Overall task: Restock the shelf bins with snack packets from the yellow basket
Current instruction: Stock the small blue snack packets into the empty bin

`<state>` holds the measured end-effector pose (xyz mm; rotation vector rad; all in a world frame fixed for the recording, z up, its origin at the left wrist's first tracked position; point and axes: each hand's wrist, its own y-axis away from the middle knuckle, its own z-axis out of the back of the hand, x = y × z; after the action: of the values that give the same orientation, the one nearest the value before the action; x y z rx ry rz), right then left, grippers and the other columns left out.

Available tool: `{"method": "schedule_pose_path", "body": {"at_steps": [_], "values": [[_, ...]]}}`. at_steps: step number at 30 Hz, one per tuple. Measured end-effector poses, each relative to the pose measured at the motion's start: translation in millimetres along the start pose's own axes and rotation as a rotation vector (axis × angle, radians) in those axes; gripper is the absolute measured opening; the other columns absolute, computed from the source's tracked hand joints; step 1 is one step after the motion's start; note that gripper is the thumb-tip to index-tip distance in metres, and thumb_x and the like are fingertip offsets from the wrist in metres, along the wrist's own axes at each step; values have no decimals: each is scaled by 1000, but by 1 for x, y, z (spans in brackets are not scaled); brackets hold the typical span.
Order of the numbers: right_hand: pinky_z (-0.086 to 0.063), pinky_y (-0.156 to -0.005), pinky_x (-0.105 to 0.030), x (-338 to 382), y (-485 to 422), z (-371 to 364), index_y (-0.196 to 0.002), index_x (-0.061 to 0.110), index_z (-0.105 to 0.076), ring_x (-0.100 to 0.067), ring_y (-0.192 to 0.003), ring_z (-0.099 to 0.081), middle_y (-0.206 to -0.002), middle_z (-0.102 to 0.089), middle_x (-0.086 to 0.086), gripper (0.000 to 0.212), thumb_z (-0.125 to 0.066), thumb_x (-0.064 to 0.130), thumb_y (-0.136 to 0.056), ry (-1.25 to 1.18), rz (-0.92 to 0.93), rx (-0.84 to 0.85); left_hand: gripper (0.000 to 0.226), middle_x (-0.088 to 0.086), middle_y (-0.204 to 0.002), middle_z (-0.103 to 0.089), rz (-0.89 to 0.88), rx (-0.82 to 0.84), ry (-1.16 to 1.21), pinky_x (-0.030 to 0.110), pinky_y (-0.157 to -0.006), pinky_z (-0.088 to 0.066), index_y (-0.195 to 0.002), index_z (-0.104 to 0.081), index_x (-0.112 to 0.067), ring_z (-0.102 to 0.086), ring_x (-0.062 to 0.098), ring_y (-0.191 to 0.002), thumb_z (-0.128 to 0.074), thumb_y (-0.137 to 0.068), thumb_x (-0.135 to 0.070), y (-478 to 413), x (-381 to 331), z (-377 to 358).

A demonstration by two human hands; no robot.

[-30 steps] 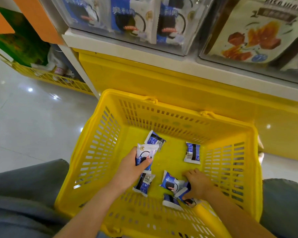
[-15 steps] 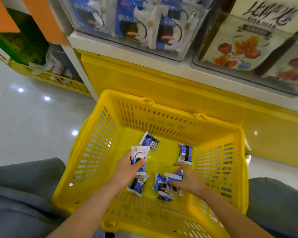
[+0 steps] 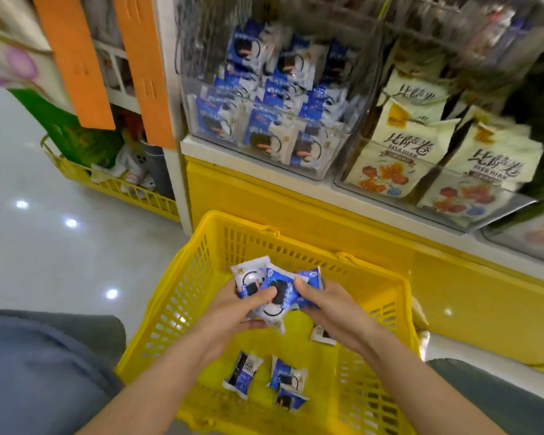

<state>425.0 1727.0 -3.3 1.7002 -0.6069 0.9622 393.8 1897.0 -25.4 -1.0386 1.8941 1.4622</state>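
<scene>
Floor tiles [image 3: 44, 252] carry the yellow basket [image 3: 189, 277], loose packets [image 3: 242, 373] flat inside, pointing shelfward. Over it left hand [image 3: 233, 312] and right hand [image 3: 330, 306] pinch a bunch of snack packets [image 3: 277, 288] — blue-white, upright. Beyond, the shelf bin [image 3: 314, 174] holds more; cream bags [image 3: 390, 158] read 比萨卷.

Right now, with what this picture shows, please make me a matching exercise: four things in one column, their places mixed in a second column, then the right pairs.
Things
1. bunch of blue-and-white cookie packets
2. cream packets
3. loose cookie packets
4. stocked cookie packets

Places
A. on the floor of the yellow basket
B. in the left clear bin
C. held between the left hand and the right hand
D. in the right clear bin

Pairs: 1-C, 2-D, 3-A, 4-B
</scene>
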Motion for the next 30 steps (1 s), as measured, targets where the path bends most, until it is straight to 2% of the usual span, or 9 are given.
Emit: {"method": "schedule_pose_path", "body": {"at_steps": [3,7,11,15,19,22,24,27,30], "values": [[-54,-69,-18,33,11,-5,-103,5,-62,-11,-88,-70,-96,-74,-5,24,-57,20,-85,-102,10,3,29,-1,-92,-74,-98,7,44,24,-56,-54,-105,-60,-22,-71,17,-76,-70,-78,-17,7,-27,7],[-54,-60,-18,68,20,-10,-97,5,-66,-11,-76,-71,-91,-74,-7,22,-58,23,-86,-7,-39,7,36,0,-90,-74,-205,7,113,23,-53,-53,-106,-60,-20,-71,14,-71,-70,-73,-18,14,-63,18],[-57,-65,-19,108,21,-19,-96,6,-66,-11,-78,-71,-90,-74,-8,23,-57,24,-87,-6,15,-43,54,3,-92,-74,-315,-45,177,26,-58,-56,-111,-59,-19,-71,17,-74,-73,-60,-27,16,-99,34],[-55,-63,-20,161,16,-28,-100,11,-66,-7,-73,-69,-85,-75,-1,23,-52,29,-93,168,163,-151,63,4,-94,-74,-398,-52,235,28,-59,-55,-115,-58,-17,-71,17,-77,-75,-56,-28,14,-129,53],[-56,-67,-24,221,-2,-42,-101,3,-62,-10,-71,-70,-83,-75,-5,20,-54,19,-93,33,251,-170,66,5,-98,-73,-465,-37,293,28,-59,-56,-122,-55,-15,-71,17,-79,-74,-60,-27,10,-146,67],[-56,-77,-25,257,-24,-53,-96,2,-65,-15,-88,-67,-101,-71,-10,12,-63,9,-86,19,264,-179,63,4,-100,-73,-499,-20,337,36,-71,-57,-121,-56,-18,-71,18,-85,-73,-62,-27,6,-155,71],[-55,-72,-22,274,-46,-59,-98,5,-63,-13,-83,-62,-104,-65,-8,16,-67,13,-84,244,331,-319,60,0,-97,-73,-507,-15,365,36,-72,-57,-118,-57,-22,-71,17,-85,-73,-60,-26,3,-163,73],[-52,-59,-28,298,-81,-68,-122,13,-52,-17,-70,-60,-100,-61,-6,38,-65,19,-87,732,471,-551,64,-1,-94,-74,-506,-23,398,38,-73,-56,-118,-57,-21,-71,16,-82,-74,-56,-26,-1,-174,74],[-40,-58,-20,310,-116,-78,-126,16,-51,-12,-72,-53,-103,-57,-5,39,-62,20,-89,1172,647,-528,72,1,-96,-73,-504,-33,417,34,-68,-55,-121,-55,-20,-71,17,-82,-75,-53,-28,-5,-182,77]]}}
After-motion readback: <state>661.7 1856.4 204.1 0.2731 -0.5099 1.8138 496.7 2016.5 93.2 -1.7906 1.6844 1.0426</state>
